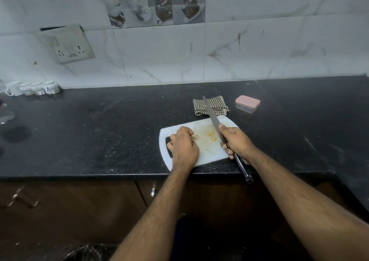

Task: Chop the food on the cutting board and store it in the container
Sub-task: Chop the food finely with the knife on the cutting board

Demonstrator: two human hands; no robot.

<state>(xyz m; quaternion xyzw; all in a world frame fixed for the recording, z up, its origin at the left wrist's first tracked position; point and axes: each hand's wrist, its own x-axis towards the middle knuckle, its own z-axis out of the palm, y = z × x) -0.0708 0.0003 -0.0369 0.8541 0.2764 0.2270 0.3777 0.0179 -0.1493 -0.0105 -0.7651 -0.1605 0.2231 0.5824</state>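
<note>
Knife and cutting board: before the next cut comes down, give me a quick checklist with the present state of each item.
1. Right hand has a grip on the knife handle: ok.
2. Blade raised clear of the cutting board, tip pointing away over the checked cloth: ok.
3. Left hand fingers curled on the board, away from the blade: ok.
4. Food under the left hand, ready to cut: cannot tell, the fingers hide it.
5. Two cut yellow pieces lie loose on the board: ok.
6. Container open to receive pieces: not ok, pink lid is on.
</note>
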